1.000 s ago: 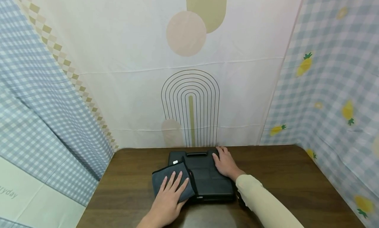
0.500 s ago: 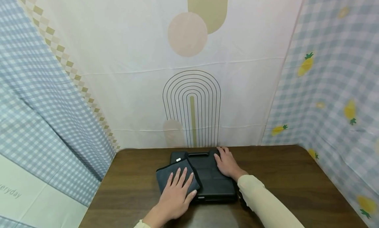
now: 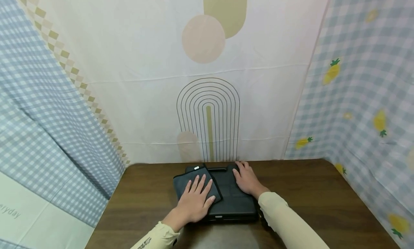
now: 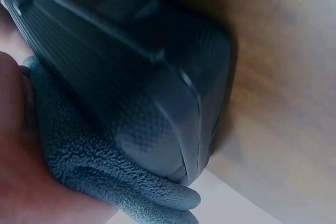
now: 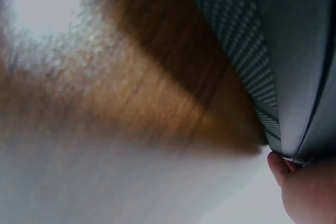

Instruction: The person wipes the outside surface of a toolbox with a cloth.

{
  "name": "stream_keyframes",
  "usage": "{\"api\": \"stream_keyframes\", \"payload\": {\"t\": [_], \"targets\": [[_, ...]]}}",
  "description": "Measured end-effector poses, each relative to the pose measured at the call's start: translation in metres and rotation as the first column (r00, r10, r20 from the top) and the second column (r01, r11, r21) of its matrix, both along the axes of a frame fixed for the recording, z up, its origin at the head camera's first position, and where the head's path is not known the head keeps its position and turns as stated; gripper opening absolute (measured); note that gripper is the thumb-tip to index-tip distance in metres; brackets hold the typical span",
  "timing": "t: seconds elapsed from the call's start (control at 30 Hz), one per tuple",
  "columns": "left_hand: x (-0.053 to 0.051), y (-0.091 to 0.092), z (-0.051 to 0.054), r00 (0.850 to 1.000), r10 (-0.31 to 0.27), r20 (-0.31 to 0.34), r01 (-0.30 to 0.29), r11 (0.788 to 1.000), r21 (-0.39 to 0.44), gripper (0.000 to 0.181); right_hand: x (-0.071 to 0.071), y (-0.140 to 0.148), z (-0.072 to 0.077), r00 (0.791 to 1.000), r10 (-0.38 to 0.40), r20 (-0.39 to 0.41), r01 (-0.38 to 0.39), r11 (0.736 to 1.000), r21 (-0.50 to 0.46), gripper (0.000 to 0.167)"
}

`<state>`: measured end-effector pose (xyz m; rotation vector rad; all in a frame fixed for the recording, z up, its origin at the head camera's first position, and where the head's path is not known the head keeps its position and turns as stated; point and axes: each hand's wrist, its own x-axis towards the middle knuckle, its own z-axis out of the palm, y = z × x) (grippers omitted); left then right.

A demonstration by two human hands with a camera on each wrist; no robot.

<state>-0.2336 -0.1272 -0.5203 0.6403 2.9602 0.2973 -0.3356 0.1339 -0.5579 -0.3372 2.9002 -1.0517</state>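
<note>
A black hard plastic case [image 3: 236, 202] lies flat on the wooden table, its built-in handle [image 3: 217, 169] toward the wall. Over its left part lies a folded blue-grey fleecy cloth [image 3: 185, 180] with black edging and a small white tag. My left hand [image 3: 195, 204] presses flat on the cloth, fingers spread. In the left wrist view the cloth [image 4: 100, 166] hangs in folds past the case's ribbed side [image 4: 136, 87]. My right hand [image 3: 247, 179] holds the case's far right corner, and the right wrist view shows fingertips [image 5: 277, 169] bent round its edge.
The brown wooden table [image 3: 307, 198] extends on both sides of the case. A white printed cloth [image 3: 145, 116] hangs behind it. Blue checked fabric [image 3: 362, 98] with pineapples hangs at the right, and more checked fabric [image 3: 64, 116] at the left.
My left hand has slid the cloth to the right and a little farther back over the case. My right hand stays at the far right corner, and the case has not visibly moved.
</note>
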Motion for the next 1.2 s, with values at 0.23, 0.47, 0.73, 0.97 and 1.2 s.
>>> {"api": "stream_keyframes", "payload": {"t": [0.23, 0.47, 0.73, 0.97, 1.2], "targets": [[-0.028, -0.005, -0.008, 0.999, 0.031, -0.018, -0.031, 0.999, -0.009, 0.071, 0.0, -0.002, 0.0, 1.0, -0.004, -0.006, 0.004, 1.0, -0.015, 0.059], [-0.04, -0.008, 0.003, 0.998, 0.063, 0.011, -0.063, 0.998, 0.01, 0.069, 0.001, -0.005, 0.0, 1.0, -0.006, -0.005, 0.006, 1.0, -0.024, 0.059], [-0.042, -0.006, 0.005, 0.998, 0.061, 0.011, -0.061, 0.998, 0.002, 0.069, 0.003, -0.004, 0.002, 1.0, -0.018, -0.003, 0.018, 1.0, 0.0, 0.058], [-0.046, -0.009, 0.003, 0.998, 0.056, 0.028, -0.056, 0.998, 0.01, 0.07, 0.001, -0.005, 0.0, 1.0, -0.011, -0.017, 0.011, 0.999, 0.038, 0.059], [-0.05, -0.021, -0.001, 0.998, 0.056, 0.028, -0.057, 0.997, 0.045, 0.073, 0.002, -0.004, 0.002, 1.0, -0.021, -0.01, 0.022, 0.999, 0.044, 0.06]]}}
